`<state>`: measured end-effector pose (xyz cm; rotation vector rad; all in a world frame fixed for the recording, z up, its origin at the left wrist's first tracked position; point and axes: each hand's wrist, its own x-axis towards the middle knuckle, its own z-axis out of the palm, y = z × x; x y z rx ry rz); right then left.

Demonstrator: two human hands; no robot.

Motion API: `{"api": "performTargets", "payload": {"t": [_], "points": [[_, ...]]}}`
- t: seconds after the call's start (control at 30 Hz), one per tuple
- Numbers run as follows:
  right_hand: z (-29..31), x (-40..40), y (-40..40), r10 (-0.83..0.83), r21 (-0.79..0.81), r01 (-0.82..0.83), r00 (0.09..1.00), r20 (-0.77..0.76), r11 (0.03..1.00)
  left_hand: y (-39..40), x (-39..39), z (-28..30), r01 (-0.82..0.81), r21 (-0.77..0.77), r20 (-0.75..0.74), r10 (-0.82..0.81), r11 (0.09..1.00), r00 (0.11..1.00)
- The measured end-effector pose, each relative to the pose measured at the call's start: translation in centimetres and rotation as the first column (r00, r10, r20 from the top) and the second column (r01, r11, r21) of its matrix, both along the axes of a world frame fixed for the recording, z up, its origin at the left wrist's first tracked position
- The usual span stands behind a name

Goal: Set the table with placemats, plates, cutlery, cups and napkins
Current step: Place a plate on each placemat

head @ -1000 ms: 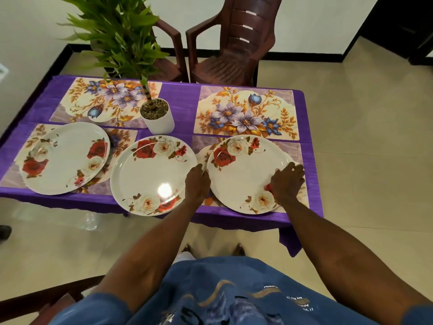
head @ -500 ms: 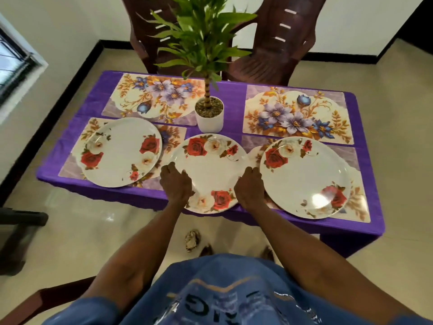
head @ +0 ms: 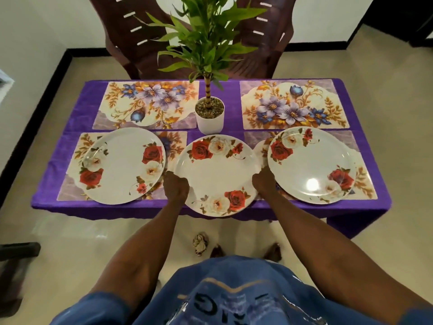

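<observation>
I count three round white rose-patterned plates and four floral rectangular placemats on the purple-clothed table [head: 70, 141]. My left hand [head: 176, 186] and right hand [head: 264, 182] grip opposite rims of the middle plate [head: 218, 174], fingers curled around its edges. This plate overhangs the near table edge. The left plate [head: 121, 165] and right plate [head: 311, 164] each rest on a near placemat. The two far placemats, left [head: 147, 103] and right [head: 293, 104], lie bare, flanking one white potted plant [head: 209, 114].
</observation>
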<state>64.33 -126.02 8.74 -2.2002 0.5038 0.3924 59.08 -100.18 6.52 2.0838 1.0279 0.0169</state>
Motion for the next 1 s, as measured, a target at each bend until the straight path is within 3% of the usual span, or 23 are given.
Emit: {"api": "performTargets", "payload": {"t": [0.13, 0.3, 0.57, 0.73, 1.0], "points": [[0.0, -0.9, -0.1, -0.03, 0.128, 0.02, 0.997, 0.075, 0.992, -1.2, -1.0, 0.3, -0.073, 0.061, 0.058, 0.07, 0.995, 0.996], [0.2, -1.6, -1.3, -0.136, 0.085, 0.133, 0.99, 0.033, 0.987, -3.0, -0.8, 1.5, -0.158, 0.09, 0.172, 0.141, 0.983, 0.975], [3.2, -0.5, -9.0, -0.389, 0.118, 0.372, 0.898, 0.204, 0.921, -11.5, 3.1, 4.2, -0.053, 0.003, 0.289, 0.05, 0.999, 0.956], [4.1, 1.6, -19.4, -0.523, 0.118, 0.512, 0.81, 0.264, 0.851, -21.7, 7.4, 5.1, 0.077, -0.06, 0.297, -0.055, 0.995, 0.953], [4.5, 3.1, -42.5, -0.64, 0.075, 0.651, 0.709, 0.297, 0.756, -45.2, 13.1, 5.6, 0.254, -0.155, 0.261, -0.208, 0.955, 0.943]]}}
